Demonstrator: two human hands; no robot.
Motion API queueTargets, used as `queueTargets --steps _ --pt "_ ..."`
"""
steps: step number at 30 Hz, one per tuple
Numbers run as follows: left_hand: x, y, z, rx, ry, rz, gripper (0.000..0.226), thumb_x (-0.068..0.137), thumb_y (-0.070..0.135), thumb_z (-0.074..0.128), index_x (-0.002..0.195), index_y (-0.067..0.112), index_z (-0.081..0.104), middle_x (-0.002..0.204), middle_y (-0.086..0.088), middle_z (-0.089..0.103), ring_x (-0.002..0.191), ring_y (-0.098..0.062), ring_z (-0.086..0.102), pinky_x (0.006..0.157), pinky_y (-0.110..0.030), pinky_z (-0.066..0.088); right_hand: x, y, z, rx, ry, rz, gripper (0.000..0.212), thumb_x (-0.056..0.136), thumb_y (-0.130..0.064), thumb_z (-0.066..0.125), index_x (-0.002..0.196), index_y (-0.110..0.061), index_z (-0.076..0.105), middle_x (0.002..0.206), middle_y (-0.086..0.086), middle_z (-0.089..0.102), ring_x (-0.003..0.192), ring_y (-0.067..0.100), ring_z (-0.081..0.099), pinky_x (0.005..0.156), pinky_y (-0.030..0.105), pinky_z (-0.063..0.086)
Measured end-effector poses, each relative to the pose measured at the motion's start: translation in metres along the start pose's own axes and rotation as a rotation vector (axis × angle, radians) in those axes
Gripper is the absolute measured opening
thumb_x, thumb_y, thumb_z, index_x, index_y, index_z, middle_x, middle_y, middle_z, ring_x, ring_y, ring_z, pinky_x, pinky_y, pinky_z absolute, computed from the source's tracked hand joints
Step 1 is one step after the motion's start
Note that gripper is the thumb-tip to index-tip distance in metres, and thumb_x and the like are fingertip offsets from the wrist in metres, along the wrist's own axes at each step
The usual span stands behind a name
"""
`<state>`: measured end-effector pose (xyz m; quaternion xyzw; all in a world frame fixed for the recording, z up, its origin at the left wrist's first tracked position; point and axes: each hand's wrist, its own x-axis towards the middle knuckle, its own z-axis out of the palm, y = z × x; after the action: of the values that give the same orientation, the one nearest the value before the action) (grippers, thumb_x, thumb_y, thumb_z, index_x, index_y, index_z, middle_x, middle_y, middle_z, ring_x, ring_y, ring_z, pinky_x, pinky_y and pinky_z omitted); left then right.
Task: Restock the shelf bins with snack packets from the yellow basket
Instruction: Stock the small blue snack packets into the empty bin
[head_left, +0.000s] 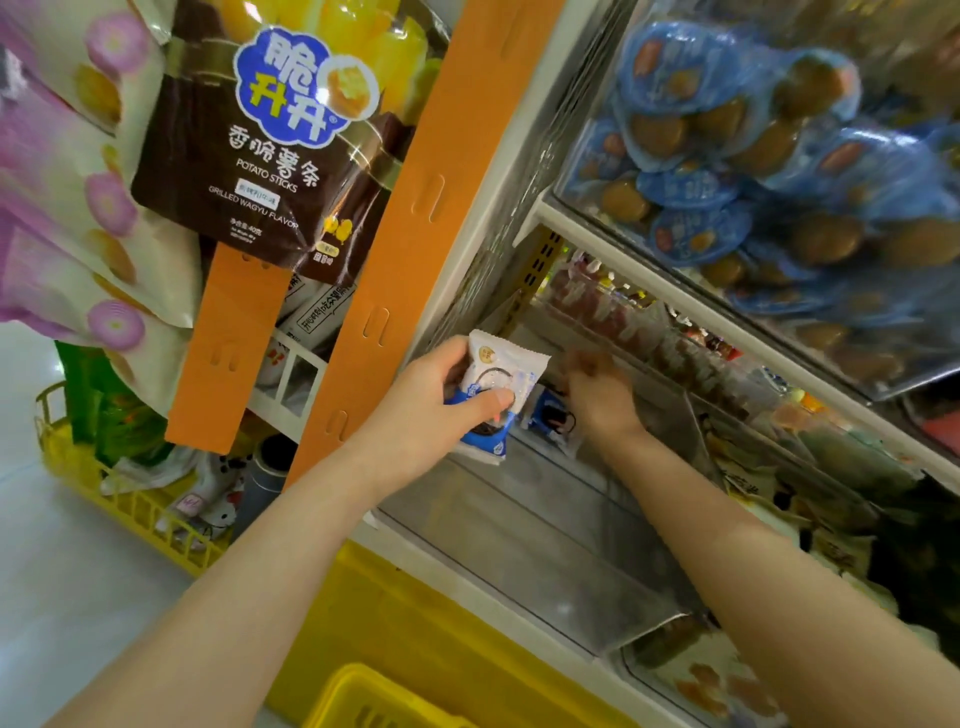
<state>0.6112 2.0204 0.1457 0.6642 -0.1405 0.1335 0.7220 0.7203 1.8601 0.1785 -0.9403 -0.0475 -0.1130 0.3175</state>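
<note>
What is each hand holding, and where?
Left hand grips a white-and-blue snack packet by its lower left side; right hand too blurred to tell.

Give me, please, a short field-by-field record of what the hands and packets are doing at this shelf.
left hand: holds a white-and-blue snack packet in front of the clear shelf bin
right hand: reaches into the bin; blurred, grip unclear
second packet: lies in the bin, beside the right hand
yellow basket: on the floor at left, holding goods

brown hanging snack bag (260, 156) reads "potato sticks", "grilled wagyu flavor".
</note>
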Motion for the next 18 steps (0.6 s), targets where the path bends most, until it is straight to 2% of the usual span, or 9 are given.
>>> queueTargets --steps 2,3,4,6,10,12,14,16,18 --pt "-0.005 0.002 0.002 0.079 -0.002 -0.015 0.022 0.084 0.016 0.066 0.1 0.031 0.058 0.097 0.011 0.068 0.089 -0.002 0.064 0.076 -0.016 0.052 -0.031 -0.023 -0.014 0.413 -0.101 0.065 0.031 0.101 -0.031 0.034 0.099 -0.01 0.058 0.097 0.009 0.066 0.082 0.018 0.062 0.064 0.022 0.054" --pt "-0.007 0.004 0.004 0.111 -0.002 -0.021 0.021 0.084 0.018 0.067 0.099 0.031 0.059 0.096 0.009 0.069 0.089 -0.005 0.064 0.076 -0.018 0.052 -0.047 -0.03 -0.023 0.469 -0.185 0.04 0.034 0.1 -0.035 0.036 0.095 -0.013 0.061 0.09 0.003 0.068 0.077 0.013 0.065 0.059 0.017 0.054" --pt "-0.009 0.006 0.007 0.123 0.007 -0.024 0.021 0.083 0.019 0.068 0.098 0.03 0.059 0.096 0.008 0.069 0.087 -0.006 0.064 0.075 -0.018 0.052 -0.062 -0.034 -0.031 0.449 -0.267 -0.003 0.032 0.098 -0.037 0.039 0.093 -0.017 0.063 0.085 -0.003 0.068 0.073 0.008 0.066 0.057 0.014 0.053" --pt "-0.014 0.014 0.012 0.088 0.047 -0.027 0.021 0.082 0.019 0.069 0.098 0.029 0.059 0.093 0.007 0.068 0.083 -0.004 0.064 0.067 -0.013 0.051 -0.086 -0.036 -0.044 0.406 -0.387 -0.045 0.023 0.094 -0.034 0.049 0.095 -0.017 0.064 0.086 -0.002 0.07 0.07 0.004 0.068 0.058 0.013 0.053" --pt "-0.023 0.033 0.017 0.069 -0.004 -0.029 0.032 0.077 0.023 0.074 0.102 0.037 0.058 0.099 0.003 0.066 0.087 -0.006 0.063 0.068 -0.014 0.053 -0.111 -0.029 -0.064 0.52 -0.414 0.005 0.024 0.091 -0.017 0.058 0.102 0.004 0.06 0.094 0.017 0.07 0.076 0.015 0.069 0.066 0.019 0.057" --pt "-0.027 0.043 0.018 0.083 -0.023 -0.08 0.041 0.071 0.027 0.079 0.102 0.039 0.056 0.101 0.005 0.064 0.087 -0.004 0.064 0.068 -0.015 0.053 -0.12 -0.024 -0.073 0.67 -0.413 0.066 0.018 0.091 -0.012 0.057 0.1 0.004 0.06 0.1 0.021 0.07 0.083 0.02 0.07 0.071 0.021 0.058" --pt "-0.031 0.05 0.018 0.067 0.001 -0.132 0.043 0.066 0.027 0.081 0.102 0.031 0.057 0.099 0.005 0.066 0.083 -0.003 0.066 0.065 -0.016 0.054 -0.129 -0.017 -0.08 0.764 -0.431 0.121 0.016 0.091 -0.009 0.056 0.102 0.001 0.059 0.102 0.018 0.07 0.086 0.017 0.071 0.072 0.02 0.057" --pt "-0.034 0.055 0.02 0.149 0.044 -0.115 0.04 0.065 0.025 0.083 0.096 0.024 0.058 0.094 0.005 0.067 0.082 -0.006 0.067 0.064 -0.021 0.056 -0.139 -0.009 -0.086 0.588 -0.42 0.1 0.024 0.089 -0.012 0.06 0.111 -0.004 0.055 0.111 0.015 0.068 0.094 0.016 0.069 0.081 0.024 0.056" --pt "-0.038 0.058 0.024 0.289 0.023 -0.056 0.036 0.066 0.023 0.082 0.092 0.025 0.058 0.093 0.004 0.067 0.086 -0.011 0.065 0.072 -0.03 0.056 -0.149 0.0 -0.091 0.175 -0.306 -0.038 0.048 0.084 -0.024 0.067 0.125 -0.014 0.044 0.129 0.0 0.055 0.112 0.009 0.057 0.098 0.028 0.048"
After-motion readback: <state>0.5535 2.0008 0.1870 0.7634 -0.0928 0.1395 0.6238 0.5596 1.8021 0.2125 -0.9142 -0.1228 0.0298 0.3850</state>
